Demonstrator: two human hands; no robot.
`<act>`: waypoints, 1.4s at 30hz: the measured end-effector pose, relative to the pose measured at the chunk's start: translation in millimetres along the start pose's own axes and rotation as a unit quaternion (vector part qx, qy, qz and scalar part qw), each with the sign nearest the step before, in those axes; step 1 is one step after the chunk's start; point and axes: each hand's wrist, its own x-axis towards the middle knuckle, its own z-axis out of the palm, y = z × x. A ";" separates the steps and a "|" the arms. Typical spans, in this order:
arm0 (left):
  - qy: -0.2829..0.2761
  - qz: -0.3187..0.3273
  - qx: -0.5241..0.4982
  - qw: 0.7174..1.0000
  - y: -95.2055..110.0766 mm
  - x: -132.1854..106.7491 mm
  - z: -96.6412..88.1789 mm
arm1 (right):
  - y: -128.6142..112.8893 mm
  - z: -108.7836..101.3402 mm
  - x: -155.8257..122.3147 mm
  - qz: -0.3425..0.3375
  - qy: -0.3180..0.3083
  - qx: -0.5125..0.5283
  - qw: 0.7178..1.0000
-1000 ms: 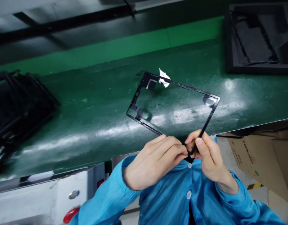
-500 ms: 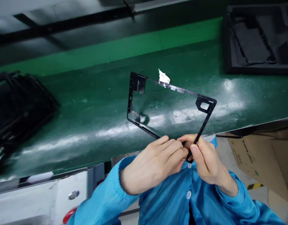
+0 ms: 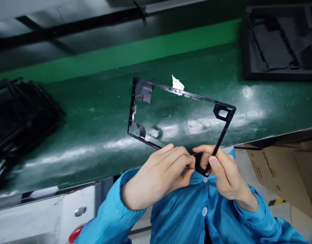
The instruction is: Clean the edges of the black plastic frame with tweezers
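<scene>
A thin black rectangular frame (image 3: 206, 99) with flat tabs at its corners is held tilted above the green bench. My right hand (image 3: 227, 176) pinches its short right side near the lower corner, thumb on top and index finger reaching through the corner tab. My left hand (image 3: 161, 176) is closed round the near long side, its fingertips close to that same corner. Part of that side is hidden behind the left fingers. Just behind the far side of the frame lies a crumpled white scrap (image 3: 177, 83).
Several black frames are piled on the bench (image 3: 100, 101) at left, the pile (image 3: 21, 115) blurred. A dark tray (image 3: 280, 75) with another frame inside stands at the back right. Below right is a cardboard box (image 3: 277, 166). A red button (image 3: 76, 234) sits at the lower left.
My left hand has slid left along the near side, away from the corner. The frame's left end has swung left and looks wider. My right hand has barely moved.
</scene>
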 end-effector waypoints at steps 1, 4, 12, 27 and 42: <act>0.002 -0.005 -0.013 1.000 -0.2 -1.2 -0.2 | 0.1 0.1 0.4 0.001 0.001 0.011 1.000; -0.004 -0.011 -0.040 0.999 0.9 -4.0 0.9 | -0.2 0.6 1.4 0.011 0.006 0.034 0.999; -0.032 0.020 -0.007 0.999 6.9 -2.4 6.1 | -0.3 -0.3 0.3 0.026 0.002 -0.007 1.000; -0.018 0.027 0.032 0.999 4.3 2.6 6.7 | 1.2 -3.4 2.7 0.002 -0.042 0.001 0.999; -0.009 -0.035 -0.143 0.989 3.8 -5.4 12.6 | 3.8 3.2 3.8 0.057 0.006 0.090 0.994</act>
